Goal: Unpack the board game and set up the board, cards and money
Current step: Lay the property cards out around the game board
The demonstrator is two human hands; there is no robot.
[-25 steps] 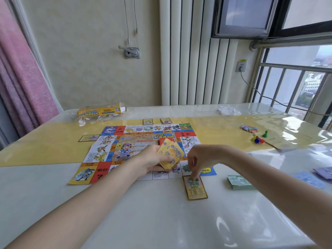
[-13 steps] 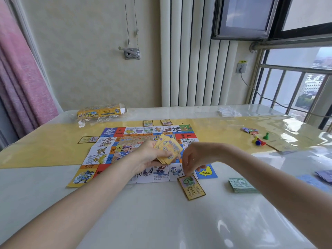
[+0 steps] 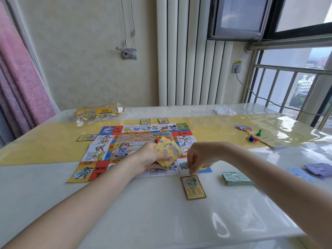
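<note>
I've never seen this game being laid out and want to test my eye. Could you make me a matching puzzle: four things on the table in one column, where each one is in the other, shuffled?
Things:
1. fan of yellow cards
2. single card
3. stack of green money
4. game box

Places:
A. far left of the table, beyond the board
B. flat on the table, just below the right hand
C. held in the left hand
D. right of the single card

Pairs: 1-C, 2-B, 3-D, 4-A

Glossy table (image 3: 161, 221) (paper board (image 3: 107, 151))
</note>
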